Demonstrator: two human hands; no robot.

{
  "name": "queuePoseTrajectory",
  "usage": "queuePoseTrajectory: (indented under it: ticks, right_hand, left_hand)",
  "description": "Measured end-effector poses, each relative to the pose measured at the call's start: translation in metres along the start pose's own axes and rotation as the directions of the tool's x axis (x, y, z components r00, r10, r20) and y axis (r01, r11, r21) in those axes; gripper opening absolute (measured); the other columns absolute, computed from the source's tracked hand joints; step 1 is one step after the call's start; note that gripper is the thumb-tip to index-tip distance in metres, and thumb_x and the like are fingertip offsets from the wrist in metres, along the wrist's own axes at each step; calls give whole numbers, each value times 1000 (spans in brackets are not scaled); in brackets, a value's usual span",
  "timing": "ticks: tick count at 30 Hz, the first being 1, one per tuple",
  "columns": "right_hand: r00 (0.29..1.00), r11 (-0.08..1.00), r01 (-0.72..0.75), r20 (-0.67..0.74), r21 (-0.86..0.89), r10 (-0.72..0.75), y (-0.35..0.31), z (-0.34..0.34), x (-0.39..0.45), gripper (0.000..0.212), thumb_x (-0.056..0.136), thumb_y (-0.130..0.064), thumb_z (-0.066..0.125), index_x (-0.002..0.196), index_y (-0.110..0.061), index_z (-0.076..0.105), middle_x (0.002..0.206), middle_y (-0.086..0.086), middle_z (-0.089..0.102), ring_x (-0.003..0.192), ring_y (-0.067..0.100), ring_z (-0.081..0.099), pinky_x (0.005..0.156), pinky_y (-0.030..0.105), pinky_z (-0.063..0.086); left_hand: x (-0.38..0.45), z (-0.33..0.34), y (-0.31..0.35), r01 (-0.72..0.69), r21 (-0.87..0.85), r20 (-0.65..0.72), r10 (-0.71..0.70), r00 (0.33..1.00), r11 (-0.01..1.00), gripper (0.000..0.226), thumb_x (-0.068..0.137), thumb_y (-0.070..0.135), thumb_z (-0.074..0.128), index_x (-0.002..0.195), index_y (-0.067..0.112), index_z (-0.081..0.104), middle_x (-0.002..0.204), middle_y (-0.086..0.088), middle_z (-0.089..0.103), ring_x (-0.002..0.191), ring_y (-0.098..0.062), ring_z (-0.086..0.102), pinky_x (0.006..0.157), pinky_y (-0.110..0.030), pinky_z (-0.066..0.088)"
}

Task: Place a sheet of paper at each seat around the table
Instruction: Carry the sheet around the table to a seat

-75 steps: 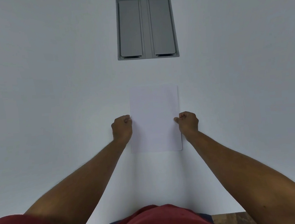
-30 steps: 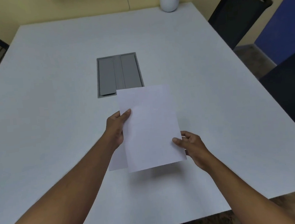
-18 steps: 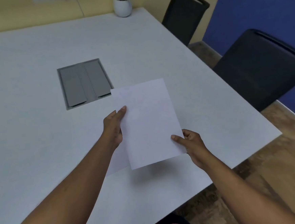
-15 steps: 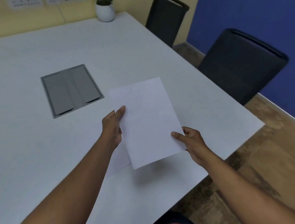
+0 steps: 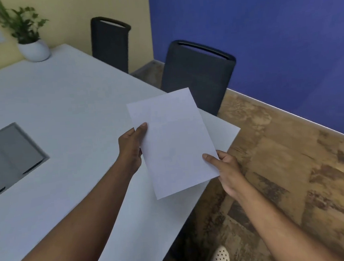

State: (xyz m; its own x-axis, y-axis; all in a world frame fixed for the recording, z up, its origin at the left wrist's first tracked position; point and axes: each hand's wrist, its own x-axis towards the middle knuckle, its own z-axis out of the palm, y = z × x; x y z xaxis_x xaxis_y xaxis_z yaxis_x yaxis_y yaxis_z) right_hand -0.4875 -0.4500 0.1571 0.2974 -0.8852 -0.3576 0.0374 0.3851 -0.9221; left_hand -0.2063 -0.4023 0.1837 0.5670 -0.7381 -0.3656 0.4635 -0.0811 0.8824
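bench (image 5: 66, 109): big white top, its near corner just under and past the two grips; the risk here is that the next seat lies round that corner, and a walker watching the paper could clip it with a hip.
near chair (image 5: 198, 74): dark, pushed in against the bench edge, just beyond the held paper; i'd judge this the next seat, and a sheet laid too close to the edge in front of it could slide off to the floor.
far chair (image 5: 109, 42): further along the same side, well beyond the grips; easy to skip if the count is lost.
sheet of paper (image 5: 173, 142): held up in the air above the bench corner, tilted, between both grips; i can't tell whether it is one sheet or several pressed together, so two could go down at one seat.
left hand (image 5: 131, 148): grasping the sheet's left edge, thumb on top, fingers behind.
right hand (image 5: 224, 165): pinching the lower right corner, forefinger on top; a thin hold, so a quick swing could bend the sheet or pull it free.
potted plant (image 5: 30, 38): far corner, well away from both grips, no trouble.
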Motion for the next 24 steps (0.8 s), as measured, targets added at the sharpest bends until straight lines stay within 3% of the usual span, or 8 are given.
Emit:
queuePoseTrajectory:
  ticks: [3,8,11,24]
  right_hand:
    - [999,1000,-4,-47,14,5,-15,-59,24,25,94,-15,79,118,-8,77,116,8,82,109,28,77,92,38,61]
    - [993,1000,12,-114,17,-10,-46,-153,61,23,94,-16,80,116,-9,79,113,5,83,105,27,79,88,38,61]
    - [991,1000,20,-133,14,-18,-65,-200,83,26,94,-17,81,118,-9,78,115,5,82,108,27,78,91,39,60]
    - [963,997,38,-268,65,-20,-126,-334,188,24,95,-17,79,119,-11,79,116,4,83,105,23,79,88,37,60]
  left_hand:
    - [10,71,-18,-5,30,29,4,1000,1000,14,95,26,83,105,15,82,101,1,84,80,-15,78,63,-22,59]
    - [27,182,-49,-34,36,92,31,995,999,29,96,26,82,118,8,80,116,-8,83,108,-32,80,95,-44,65]
    - [39,237,-63,-36,25,119,33,992,999,32,95,27,83,117,4,79,118,-13,82,114,-39,77,103,-53,62]
    - [126,439,-96,-29,62,258,12,966,998,35,97,29,80,116,-1,78,120,-19,80,116,-46,75,99,-61,62]
